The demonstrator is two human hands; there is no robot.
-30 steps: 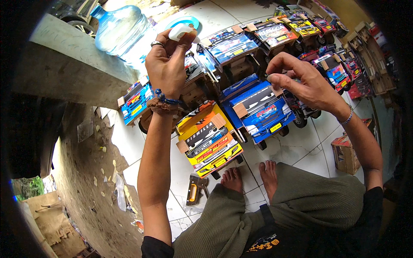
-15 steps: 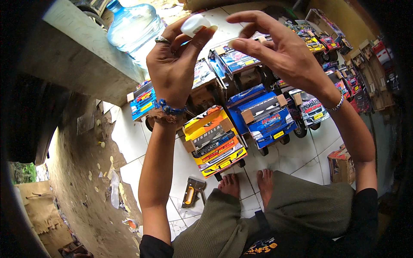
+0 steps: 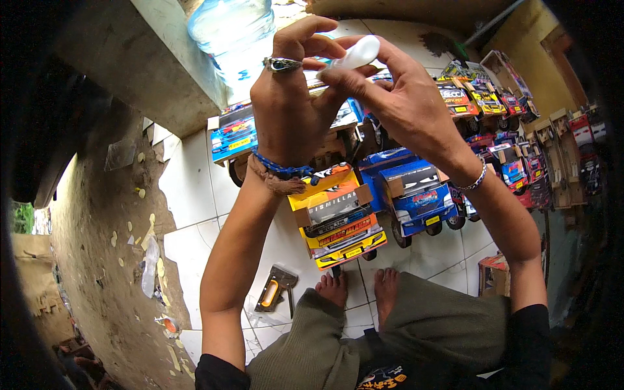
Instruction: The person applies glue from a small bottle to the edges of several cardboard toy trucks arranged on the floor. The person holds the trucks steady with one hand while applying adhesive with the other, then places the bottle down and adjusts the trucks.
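A small white plastic bottle is held up at the top of the view, its rounded end toward the upper right. My right hand grips it between thumb and index finger. My left hand, with a ring on one finger, is closed at the narrower lower-left end, which fingers partly cover. Below my hands, a yellow and orange toy truck stands beside a blue toy truck. Behind my left wrist, another blue toy truck is partly hidden.
A staple gun lies on the white tiles by my feet. Several more toy trucks stand in rows at the right. A large blue water bottle is beside a concrete pillar. A cardboard box sits at lower right.
My right hand has moved left and closed on the white bottle, which only my left hand held before. The bottle has shifted right, and the view has turned slightly.
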